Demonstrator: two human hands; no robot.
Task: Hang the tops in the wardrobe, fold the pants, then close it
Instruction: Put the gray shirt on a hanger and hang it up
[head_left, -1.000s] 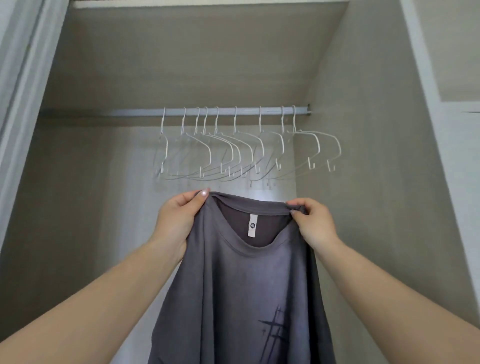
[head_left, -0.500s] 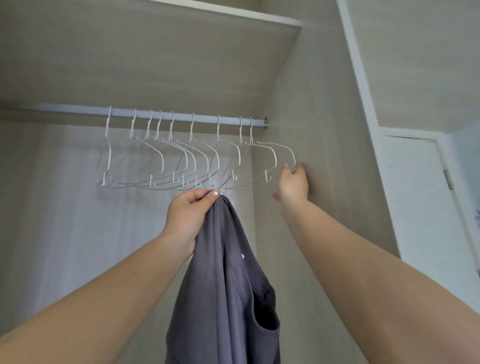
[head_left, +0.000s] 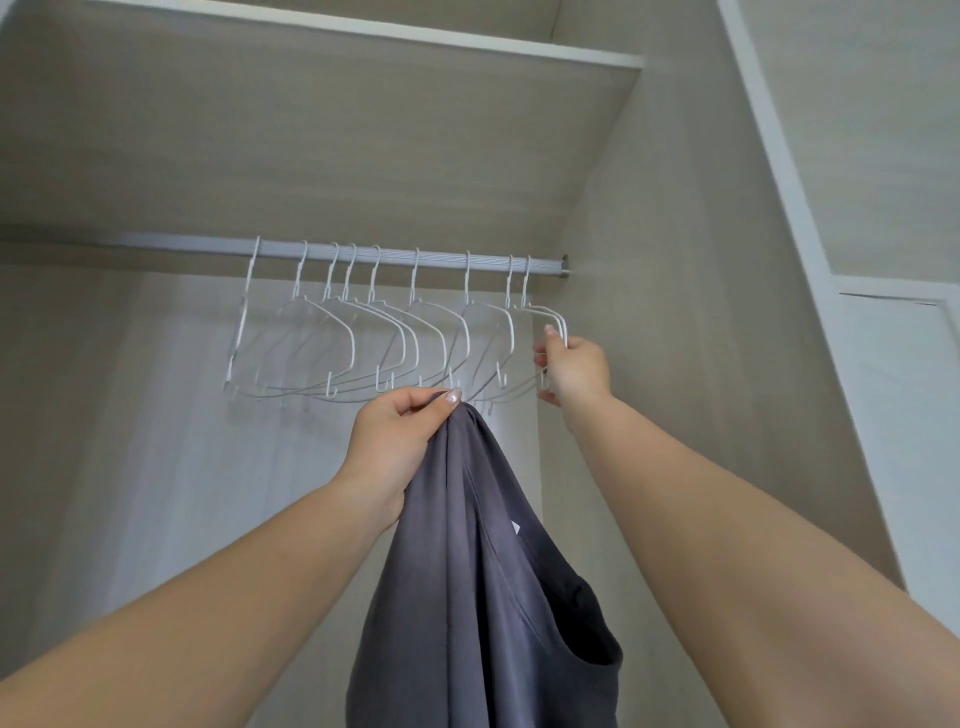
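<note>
— Grey jersey, soft and matte: how much of the T-shirt (head_left: 483, 597) shows?

— Only the upper part. It hangs in long folds from its gathered neckline and runs off the bottom edge; the neck opening gapes dark at lower right, with a corner of a white label just peeking out. Both forearms are cut off by the lower corners too.

— Start on the left, then.

— The wardrobe rail (head_left: 395, 255), a ridged pale metal bar, fades into shadow at its left end. Along it hang thin white wire hangers (head_left: 332, 343), crowded and overlapping, so their lower bars are hard to tell apart.

— And the hands?

— The left hand (head_left: 395, 441) is clenched around the bunched neckline, thumb pressed on top, holding the shirt up just below the hangers, inside the open wardrobe. The right hand (head_left: 576, 371) is raised to the rightmost hanger (head_left: 545, 317), fingers curled round its shoulder bend; the fingertips are hidden behind the wire and palm.

— Further right?

— The wardrobe's side wall (head_left: 649, 312), a pale wood-grain laminate, then a white frame edge, with the shelf board (head_left: 311, 130) overhead
</note>
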